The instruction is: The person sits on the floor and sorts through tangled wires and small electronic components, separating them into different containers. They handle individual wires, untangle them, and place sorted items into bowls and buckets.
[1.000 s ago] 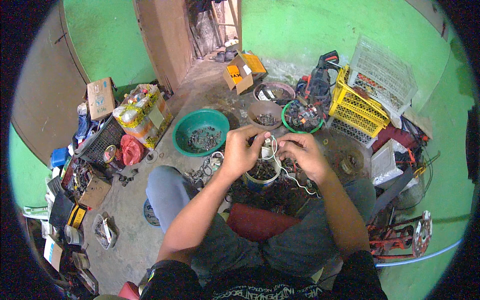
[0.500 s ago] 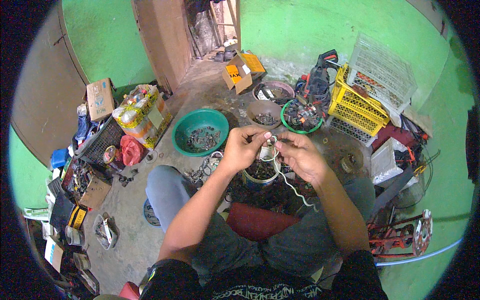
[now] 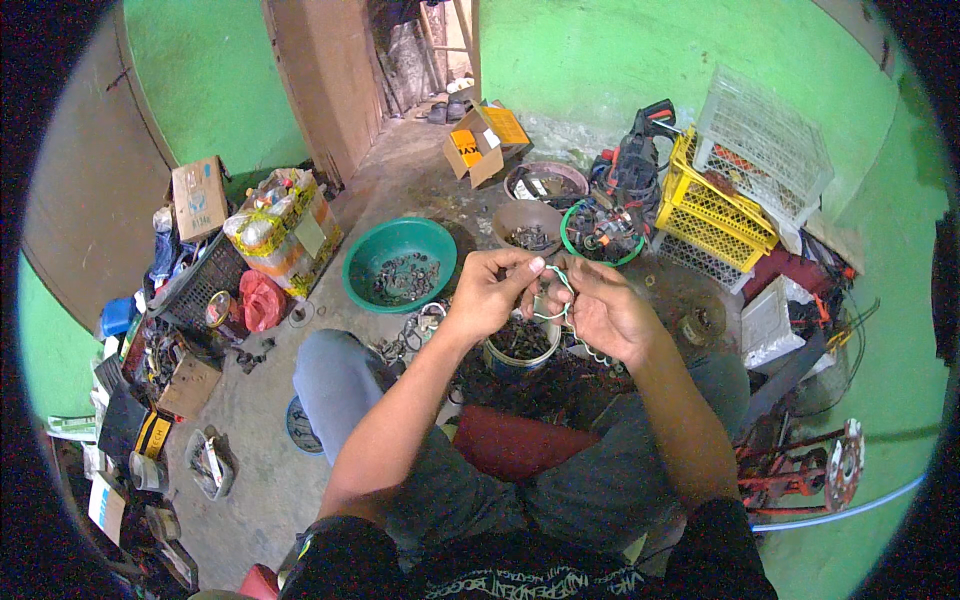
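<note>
My left hand (image 3: 492,292) pinches a thin pale cord (image 3: 562,285) between thumb and forefinger, above my lap. Opposite it, my right hand (image 3: 615,312) has its fingers curled around the same cord, which loops between the two hands. A loose tail hangs below my right hand; it looks whitish green and twisted. Directly beneath the hands stands a small bucket (image 3: 515,368) full of small dark parts. What lies between my left fingertips is too small to make out.
A green basin (image 3: 352,262) with small metal parts sits ahead to the left. Beyond my hands are a brown bowl (image 3: 515,213) and a green-rimmed basket (image 3: 572,245) of parts. Yellow crates (image 3: 705,195) stack at right. A black crate (image 3: 185,295) and a cardboard box (image 3: 198,198) stand left.
My right hand has turned slightly and its fingers have shifted on the cord. The hanging tail has moved closer beneath that hand. My left hand stays almost in place.
</note>
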`<state>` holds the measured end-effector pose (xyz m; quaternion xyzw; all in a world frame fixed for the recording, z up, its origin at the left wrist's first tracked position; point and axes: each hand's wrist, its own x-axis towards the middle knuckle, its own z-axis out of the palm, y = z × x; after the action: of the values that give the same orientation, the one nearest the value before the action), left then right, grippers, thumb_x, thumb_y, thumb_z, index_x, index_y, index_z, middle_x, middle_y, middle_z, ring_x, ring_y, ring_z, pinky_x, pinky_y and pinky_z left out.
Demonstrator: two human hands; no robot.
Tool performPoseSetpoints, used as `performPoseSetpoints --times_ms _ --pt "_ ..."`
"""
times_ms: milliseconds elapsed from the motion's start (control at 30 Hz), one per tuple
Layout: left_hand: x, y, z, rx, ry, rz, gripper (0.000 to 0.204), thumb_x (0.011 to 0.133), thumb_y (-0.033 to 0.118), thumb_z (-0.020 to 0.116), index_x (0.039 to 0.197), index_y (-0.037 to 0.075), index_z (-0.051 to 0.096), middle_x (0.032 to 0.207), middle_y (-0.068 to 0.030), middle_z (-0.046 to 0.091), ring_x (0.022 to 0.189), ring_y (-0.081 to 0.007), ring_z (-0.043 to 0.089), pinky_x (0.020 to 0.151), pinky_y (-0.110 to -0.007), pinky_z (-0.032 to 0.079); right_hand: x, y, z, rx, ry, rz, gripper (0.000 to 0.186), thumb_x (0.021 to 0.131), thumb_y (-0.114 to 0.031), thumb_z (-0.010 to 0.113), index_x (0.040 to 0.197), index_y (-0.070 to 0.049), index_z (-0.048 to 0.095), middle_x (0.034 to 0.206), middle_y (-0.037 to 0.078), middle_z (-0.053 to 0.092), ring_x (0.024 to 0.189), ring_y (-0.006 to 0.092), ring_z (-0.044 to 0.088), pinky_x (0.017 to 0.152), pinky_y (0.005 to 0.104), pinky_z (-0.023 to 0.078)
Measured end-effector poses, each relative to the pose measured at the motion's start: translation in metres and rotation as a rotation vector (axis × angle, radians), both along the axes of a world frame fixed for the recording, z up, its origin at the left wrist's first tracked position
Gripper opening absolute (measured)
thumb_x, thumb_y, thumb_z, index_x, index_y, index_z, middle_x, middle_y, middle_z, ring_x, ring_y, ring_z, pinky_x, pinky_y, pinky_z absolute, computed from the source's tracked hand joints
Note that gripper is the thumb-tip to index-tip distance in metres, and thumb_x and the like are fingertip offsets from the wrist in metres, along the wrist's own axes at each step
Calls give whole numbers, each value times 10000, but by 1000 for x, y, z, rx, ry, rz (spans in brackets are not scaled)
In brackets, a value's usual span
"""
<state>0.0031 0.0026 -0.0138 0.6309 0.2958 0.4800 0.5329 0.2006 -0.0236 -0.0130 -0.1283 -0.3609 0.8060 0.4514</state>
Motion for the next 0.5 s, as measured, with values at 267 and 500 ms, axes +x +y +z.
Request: performPoseSetpoints --times_ms 267,500 --pt "-4 2 -3 -231 -248 -127 274 1009 245 566 908 3 648 612 -10 534 523 -82 442 517 -246 345 -5 -5 6 41 -226 -157 279 964 -94 599 1234 -25 604 1102 54 662 967 167 620 880 354 485" --pt "-1 -4 -5 -335 -352 -181 277 1014 270 555 923 17 621 614 -4 503 529 -80 422 499 -239 310 -5 -6 3 86 -277 -128 265 971 -112 587 1222 -30 609 1078 38 667 956 138 617 810 311 485"
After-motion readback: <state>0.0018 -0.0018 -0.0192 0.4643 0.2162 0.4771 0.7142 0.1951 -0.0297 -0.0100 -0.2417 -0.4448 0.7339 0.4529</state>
